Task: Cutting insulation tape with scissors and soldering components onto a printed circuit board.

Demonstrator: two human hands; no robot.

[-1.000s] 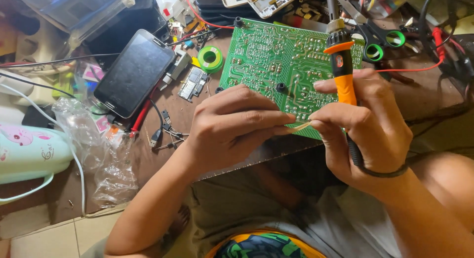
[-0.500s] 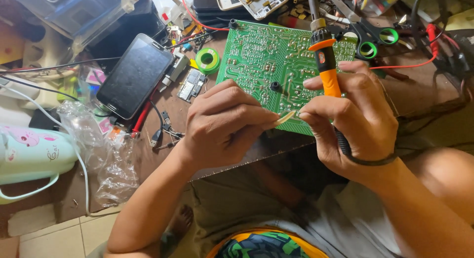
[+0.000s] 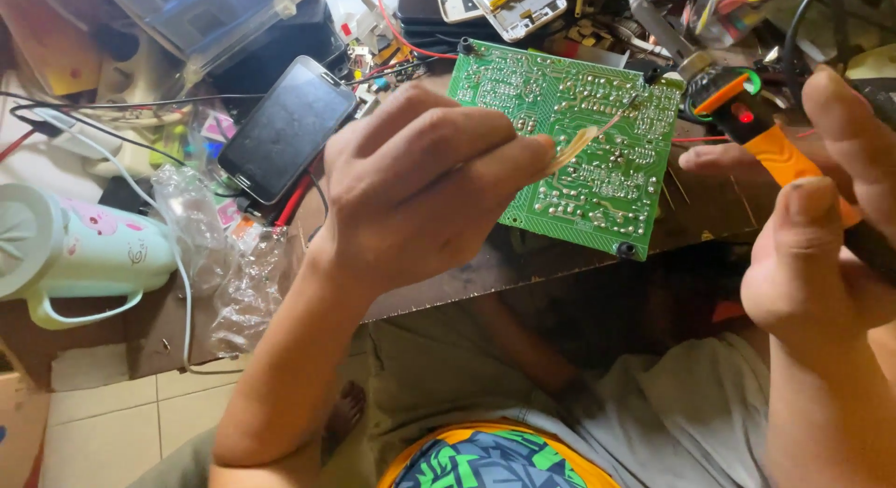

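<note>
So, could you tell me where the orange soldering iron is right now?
In the head view, the orange soldering iron is at the upper right, held in the right hand, just right of the green circuit board.

Cluttered brown worktable across the upper frame. Pale tiled floor at seven o'clock. Mint-and-white jug at nine o'clock. Dim, warm light.

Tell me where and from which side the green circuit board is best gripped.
Grip the green circuit board by its bare near edge, close to the black corner mount, coming from the person's side. It lies flat, solder side up, that edge free near the table's edge; clutter crowds the far side, and left hand hovers over its left part.
</note>
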